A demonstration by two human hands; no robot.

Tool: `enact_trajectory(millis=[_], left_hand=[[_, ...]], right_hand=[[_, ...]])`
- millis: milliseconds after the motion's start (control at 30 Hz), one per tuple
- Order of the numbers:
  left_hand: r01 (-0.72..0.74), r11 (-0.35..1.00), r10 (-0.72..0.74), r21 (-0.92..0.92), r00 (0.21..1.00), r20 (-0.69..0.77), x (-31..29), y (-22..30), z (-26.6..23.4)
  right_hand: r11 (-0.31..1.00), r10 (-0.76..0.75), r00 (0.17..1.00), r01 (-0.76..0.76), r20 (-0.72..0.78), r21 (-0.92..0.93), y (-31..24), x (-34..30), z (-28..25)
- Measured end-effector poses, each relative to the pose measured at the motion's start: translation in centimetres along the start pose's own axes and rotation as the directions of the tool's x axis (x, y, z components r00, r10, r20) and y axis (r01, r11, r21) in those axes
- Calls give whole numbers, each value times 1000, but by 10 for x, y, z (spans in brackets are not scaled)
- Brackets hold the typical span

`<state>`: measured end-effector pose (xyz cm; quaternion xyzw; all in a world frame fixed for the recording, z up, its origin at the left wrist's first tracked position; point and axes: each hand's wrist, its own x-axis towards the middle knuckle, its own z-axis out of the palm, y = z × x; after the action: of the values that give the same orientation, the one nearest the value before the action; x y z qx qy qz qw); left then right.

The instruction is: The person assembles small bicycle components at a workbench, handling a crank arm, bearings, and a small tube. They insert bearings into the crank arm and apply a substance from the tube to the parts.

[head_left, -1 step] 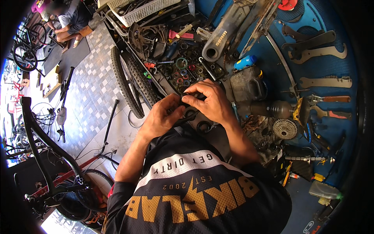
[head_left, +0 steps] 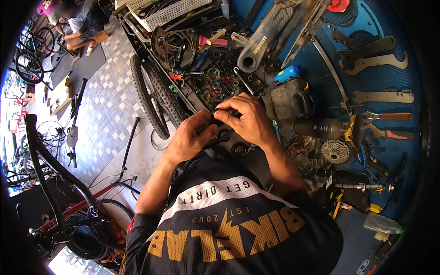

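Observation:
Both hands meet in front of my body over the workbench. My left hand (head_left: 195, 135) has its fingers curled in, with thumb and forefinger close to the right fingertips. My right hand (head_left: 245, 117) pinches from the other side, thumb against bent forefinger. A small dark piece (head_left: 215, 116) shows between the two sets of fingertips, mostly covered, and its kind cannot be made out. Just below the hands lie dark ring-shaped parts, among them a black ring (head_left: 239, 149). Beyond them sits a heap of small rings and bearings (head_left: 215, 87) in several colours.
Bicycle tyres (head_left: 149, 98) stand to the left, beside a black bicycle frame (head_left: 55, 160). At right are a dark jug (head_left: 293, 98), a blue bottle (head_left: 288, 73), a cassette (head_left: 335, 151) and flat wrenches (head_left: 382, 96) on a blue panel. A person (head_left: 85, 27) sits far left.

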<state>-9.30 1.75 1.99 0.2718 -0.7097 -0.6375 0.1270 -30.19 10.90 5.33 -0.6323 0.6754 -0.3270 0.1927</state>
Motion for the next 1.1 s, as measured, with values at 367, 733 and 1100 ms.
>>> enact_trajectory(millis=[367, 733, 1100], left_hand=[[-131, 705, -6, -697, 982, -190, 12, -24, 21], [-155, 646, -75, -747, 961, -265, 8, -34, 16], [-258, 561, -145, -786, 905, -400, 3, -46, 15]], right_hand=[[888, 339, 915, -235, -218, 395, 22, -17, 21], [777, 239, 971, -176, -25, 604, 12, -15, 52], [873, 246, 968, -239, 38, 426, 13, -12, 44]])
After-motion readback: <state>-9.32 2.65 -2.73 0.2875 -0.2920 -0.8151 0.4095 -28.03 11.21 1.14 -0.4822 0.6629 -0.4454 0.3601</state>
